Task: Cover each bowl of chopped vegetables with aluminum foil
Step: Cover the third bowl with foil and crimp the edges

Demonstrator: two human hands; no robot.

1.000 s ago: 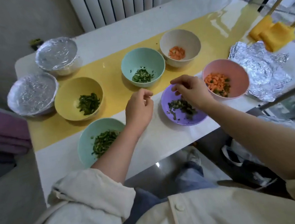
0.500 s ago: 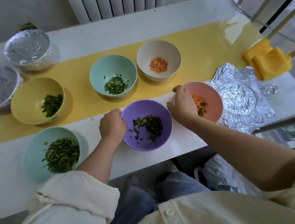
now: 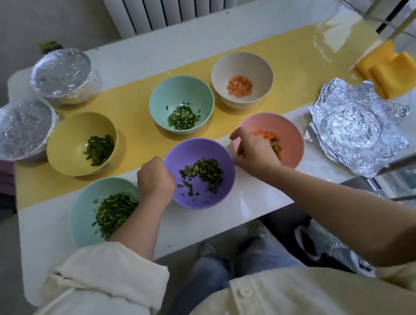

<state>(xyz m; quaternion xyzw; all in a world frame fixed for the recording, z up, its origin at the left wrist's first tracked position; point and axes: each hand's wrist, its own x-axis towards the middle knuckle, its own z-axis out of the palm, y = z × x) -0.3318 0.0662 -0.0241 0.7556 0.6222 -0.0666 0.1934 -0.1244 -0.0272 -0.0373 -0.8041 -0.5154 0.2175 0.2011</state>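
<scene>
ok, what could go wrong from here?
The left forearm crosses over the front teal bowl of green strips; pulling back could catch its rim. The right hand hangs over the pink bowl of chopped carrot; reaching for the crumpled aluminium foil sheets could knock it.

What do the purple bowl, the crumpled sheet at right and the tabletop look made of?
Purple bowl: probably plastic or a similar composite, matte; even pastel colour, soft sheen, no sharp glare. Sheet: aluminium foil, shiny silver, sharply creased and holding its crumples. Tabletop: hard and glossy, perhaps glass or lacquer; it mirrors the window light.
</scene>
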